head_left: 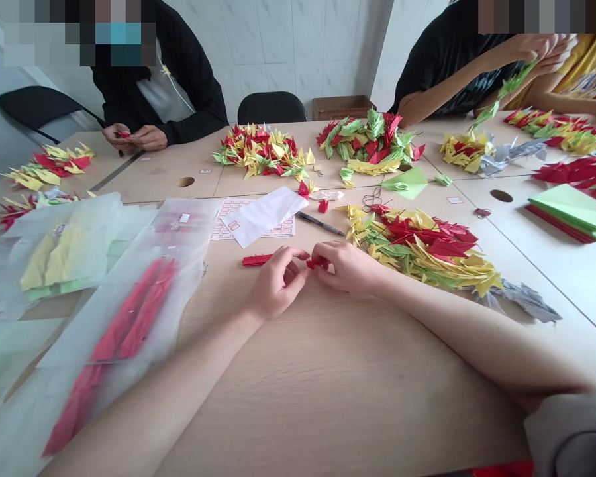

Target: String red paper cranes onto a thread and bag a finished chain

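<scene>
Forearms (189, 377) convergent, right fingers (324, 278) pinched on red paper (318, 262), left fingers (293, 254) curled, hold unclear

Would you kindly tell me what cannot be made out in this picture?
Head view:
- Red paper piece: its full shape, hidden by the right hand.
- Printed sheet: partly covered by the white paper.
- White label: any writing, too small.
- Gray sleeve: cut off by the right edge.

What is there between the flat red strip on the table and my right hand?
In the head view, your left hand lies there, then a small red piece held in your right hand.
</scene>
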Motion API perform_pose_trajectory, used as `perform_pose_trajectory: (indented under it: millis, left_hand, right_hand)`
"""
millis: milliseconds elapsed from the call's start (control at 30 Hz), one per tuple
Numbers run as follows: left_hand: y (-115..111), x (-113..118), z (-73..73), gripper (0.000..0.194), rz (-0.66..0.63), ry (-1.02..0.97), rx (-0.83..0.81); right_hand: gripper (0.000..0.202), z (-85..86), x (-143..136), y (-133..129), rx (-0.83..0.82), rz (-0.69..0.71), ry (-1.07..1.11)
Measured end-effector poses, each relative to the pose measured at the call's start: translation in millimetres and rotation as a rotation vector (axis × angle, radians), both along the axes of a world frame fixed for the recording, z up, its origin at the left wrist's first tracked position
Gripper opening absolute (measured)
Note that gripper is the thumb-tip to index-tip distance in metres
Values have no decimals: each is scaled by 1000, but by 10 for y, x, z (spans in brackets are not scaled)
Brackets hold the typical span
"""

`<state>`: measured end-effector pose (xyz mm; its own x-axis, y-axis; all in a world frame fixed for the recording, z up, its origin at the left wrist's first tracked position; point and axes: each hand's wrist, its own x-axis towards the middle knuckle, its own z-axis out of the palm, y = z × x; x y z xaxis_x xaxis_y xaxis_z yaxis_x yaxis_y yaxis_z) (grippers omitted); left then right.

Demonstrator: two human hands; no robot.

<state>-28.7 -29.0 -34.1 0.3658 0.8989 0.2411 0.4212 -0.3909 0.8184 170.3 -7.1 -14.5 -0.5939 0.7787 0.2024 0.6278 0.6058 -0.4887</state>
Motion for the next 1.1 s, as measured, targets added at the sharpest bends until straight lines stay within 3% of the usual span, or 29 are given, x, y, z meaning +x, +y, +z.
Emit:
perform_pose_trajectory:
  millis: [67, 167, 300, 467, 667, 800, 1100]
  left_hand:
    - [8, 9, -21, 33, 6, -133, -85]
    - [37, 10, -73, 30, 22, -243, -205]
    - [75, -7, -110, 26, 23, -359, -335]
    - [83, -1, -87, 28, 65, -404, -335]
    - [61, 9, -111, 19, 107, -358, -191]
    - [43, -2, -110, 13, 82, -334, -129]
    - [63, -17, -136, 16, 70, -347, -142]
  right_hand:
    - [6, 16, 0, 5, -99, -41, 175]
    - [8, 34, -4, 5, -192, -21, 358]
    - [13, 44, -12, 3, -268, -22, 439]
    - [24, 45, -2, 3, -373, -17, 500]
    - [7, 3, 3, -10, -199, 29, 539]
    - [7, -14, 21, 2, -68, 101, 539]
    - [13, -17, 30, 4, -40, 123, 461]
